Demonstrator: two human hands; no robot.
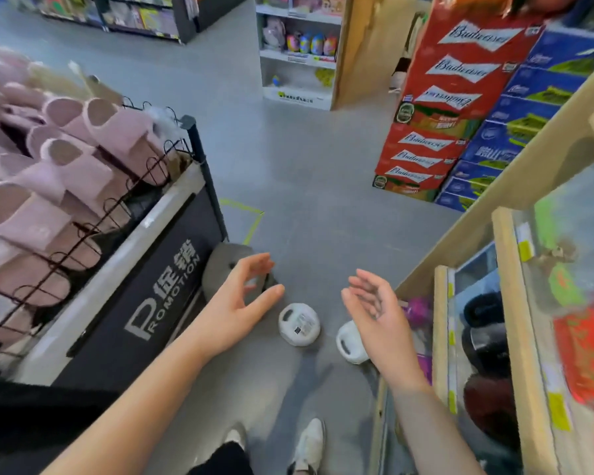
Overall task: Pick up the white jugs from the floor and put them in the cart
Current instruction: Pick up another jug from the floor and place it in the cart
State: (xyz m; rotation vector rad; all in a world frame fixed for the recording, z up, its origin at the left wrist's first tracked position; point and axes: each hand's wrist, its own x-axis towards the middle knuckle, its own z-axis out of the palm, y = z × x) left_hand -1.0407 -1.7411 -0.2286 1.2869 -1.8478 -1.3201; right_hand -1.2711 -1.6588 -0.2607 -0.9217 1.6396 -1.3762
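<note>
Empty hands [240, 303], two round white jugs [299, 324]

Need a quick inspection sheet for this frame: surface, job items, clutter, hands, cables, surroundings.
Surface: grey shop floor, yellow tape corner marked on it.
Job's things: two white jugs on the floor, left jug with a label, right jug partly hidden by the right hand. No cart identifiable.
Clutter: grey round object behind the left hand.
Grippers: left hand open, empty; right hand open, empty; both above the jugs.
Cables: nothing seen.
Surroundings: slipper bin at left, wooden shelves at right, stacked beer cases ahead.
</note>
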